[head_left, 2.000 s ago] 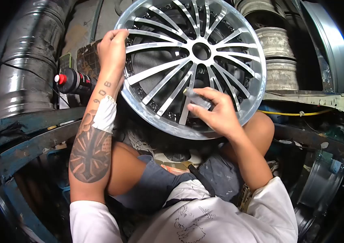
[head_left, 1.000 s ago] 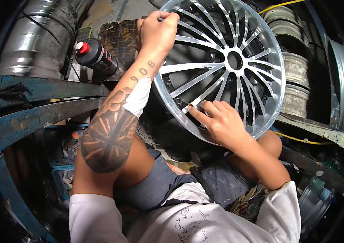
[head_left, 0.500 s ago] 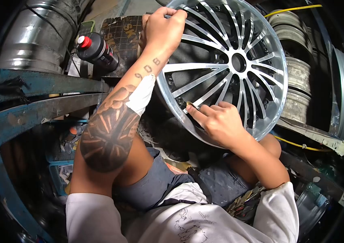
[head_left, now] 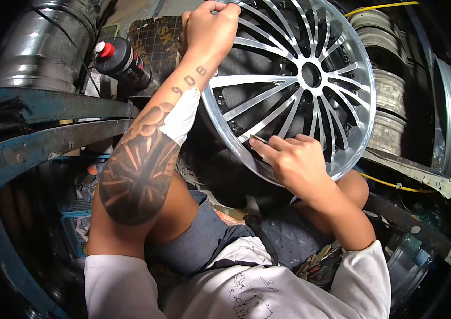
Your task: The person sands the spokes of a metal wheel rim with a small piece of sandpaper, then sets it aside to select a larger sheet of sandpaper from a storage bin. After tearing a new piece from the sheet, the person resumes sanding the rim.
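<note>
A polished alloy wheel [head_left: 331, 78] with many slim silver spokes and dark gaps lies tilted in front of me, over my knees. My left hand [head_left: 210, 31] is closed around its upper-left lip, fingers curled over the edge. At the lower left of the wheel, my right hand [head_left: 297, 159] is closed, with the index finger stretched toward the outer end of a spoke. A small thin piece [head_left: 253, 137], perhaps sandpaper, shows at that fingertip; most of it is hidden. A white dressing [head_left: 181, 117] is on my left forearm.
A dark bottle [head_left: 124, 65] with a red and white cap stands left of the wheel. Bare rims [head_left: 387, 90] are stacked at the right, near a yellow hose [head_left: 395, 184]. Blue metal beams [head_left: 50, 143] and a blue basket [head_left: 74, 234] are at the left.
The view has shifted slightly, so the wheel sits a little higher. My right fingertips have moved slightly right and down relative to the wheel. My left hand keeps its hold.
</note>
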Tool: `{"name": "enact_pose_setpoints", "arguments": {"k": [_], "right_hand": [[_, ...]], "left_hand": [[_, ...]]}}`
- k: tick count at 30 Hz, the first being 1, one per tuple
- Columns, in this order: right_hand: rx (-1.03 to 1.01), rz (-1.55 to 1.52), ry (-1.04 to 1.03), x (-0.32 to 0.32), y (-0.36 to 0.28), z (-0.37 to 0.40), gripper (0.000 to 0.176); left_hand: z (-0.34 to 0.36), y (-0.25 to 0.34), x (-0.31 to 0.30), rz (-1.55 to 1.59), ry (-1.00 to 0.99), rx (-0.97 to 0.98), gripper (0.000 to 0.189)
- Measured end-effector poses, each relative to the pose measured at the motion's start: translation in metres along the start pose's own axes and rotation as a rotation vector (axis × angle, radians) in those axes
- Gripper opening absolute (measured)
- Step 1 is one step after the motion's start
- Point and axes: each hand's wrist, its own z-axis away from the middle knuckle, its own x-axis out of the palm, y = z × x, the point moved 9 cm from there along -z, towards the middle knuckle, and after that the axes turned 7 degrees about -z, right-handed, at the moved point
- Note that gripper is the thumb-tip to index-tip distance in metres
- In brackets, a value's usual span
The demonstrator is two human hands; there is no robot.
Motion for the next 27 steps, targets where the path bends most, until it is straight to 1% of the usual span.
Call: {"name": "enact_pose_setpoints", "arguments": {"k": [3,4,7,8,11,12,15,16,19,20,23,24,25,27], "right_hand": [[-0.005,-0.023,0.069,0.001,-0.001,-0.011,0.041],[0.0,-0.078,0.053,0.011,0.003,-0.007,0.039],[0.016,-0.009,0.012,-0.002,-0.001,-0.006,0.04],[0.038,-0.024,0.024,-0.012,-0.003,-0.007,0.039],[0.0,0.002,0.058,0.005,0.001,-0.011,0.039],[-0.006,-0.052,0.044,0.009,0.002,-0.005,0.041],[0.02,-0.013,0.018,-0.005,-0.006,-0.001,0.044],[0.021,-0.006,0.081,-0.019,-0.011,-0.007,0.044],[0.023,-0.026,0.059,0.009,0.0,-0.005,0.043],[0.028,-0.004,0.017,0.009,0.001,0.002,0.043],[0.056,-0.024,0.074,-0.009,-0.003,0.003,0.053],[0.079,-0.098,0.148,-0.021,-0.003,-0.001,0.054],[0.088,-0.132,0.176,-0.022,0.0,-0.006,0.052],[0.113,-0.126,0.092,0.016,0.013,0.004,0.049]], "left_hand": [[0.0,0.007,-0.004,-0.04,0.083,0.12,0.027],[0.0,0.003,-0.001,0.008,0.046,0.069,0.027],[0.002,0.006,-0.003,-0.061,0.029,0.009,0.027],[0.003,0.008,-0.004,-0.062,0.036,0.0,0.026],[0.002,0.001,0.001,0.017,0.014,-0.023,0.028],[0.0,0.0,0.002,0.04,0.005,-0.025,0.029],[0.001,0.007,-0.005,-0.115,0.067,0.066,0.031],[0.003,0.004,-0.007,-0.101,0.071,0.058,0.031],[0.0,0.007,-0.002,-0.048,0.05,0.07,0.033],[-0.004,-0.002,0.002,0.007,0.0,0.025,0.032],[0.002,0.01,-0.003,-0.062,0.015,0.038,0.03],[0.004,0.014,-0.006,-0.208,0.057,-0.008,0.029],[0.001,0.001,0.001,-0.031,0.015,-0.048,0.025],[-0.005,-0.018,0.015,0.24,-0.109,-0.136,0.019]]}}
